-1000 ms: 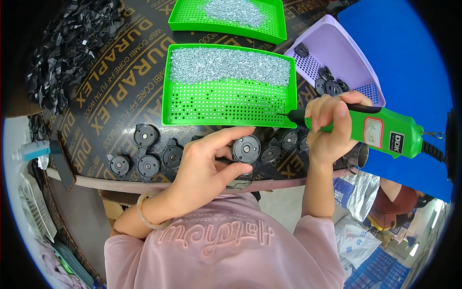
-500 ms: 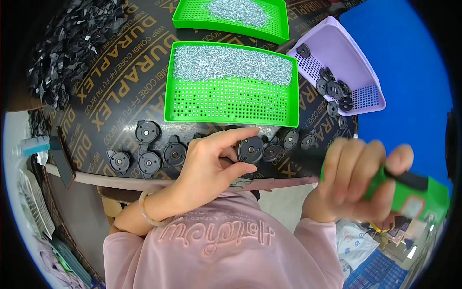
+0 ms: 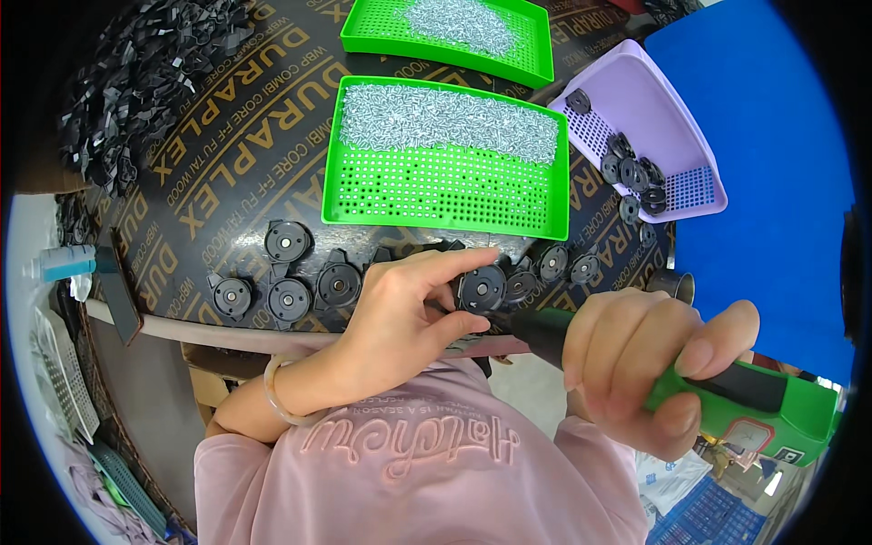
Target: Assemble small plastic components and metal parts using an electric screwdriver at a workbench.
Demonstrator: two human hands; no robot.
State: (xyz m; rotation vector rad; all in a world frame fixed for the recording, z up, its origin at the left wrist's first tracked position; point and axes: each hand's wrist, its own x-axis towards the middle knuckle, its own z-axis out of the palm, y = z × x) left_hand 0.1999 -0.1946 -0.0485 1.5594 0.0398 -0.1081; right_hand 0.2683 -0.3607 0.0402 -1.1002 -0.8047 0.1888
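Note:
Between the thumb and forefinger of my left hand (image 3: 395, 295) is a round black plastic part (image 3: 481, 289), held near the table's front edge. My right hand (image 3: 640, 359) is wrapped round a green and black electric screwdriver (image 3: 727, 416), which lies slantwise with its dark nose pointing left. That nose ends close beside the held part and my left thumb; whether the bit touches the part cannot be made out. Similar black round parts (image 3: 288, 300) lie to the left of my left hand, and several more (image 3: 553, 262) sit just right of the held one.
Beyond my hands stands a green perforated tray (image 3: 445, 222) of small silvery screws or pins (image 3: 445, 118). A second green tray (image 3: 400, 45) is behind it. A purple basket (image 3: 695, 145) with black parts stands at the right, and black pieces (image 3: 136, 91) are heaped far left.
My right hand has brought the screwdriver leftward, its nose now beside the round black part. My left hand keeps its hold. The whole view has shifted slightly.

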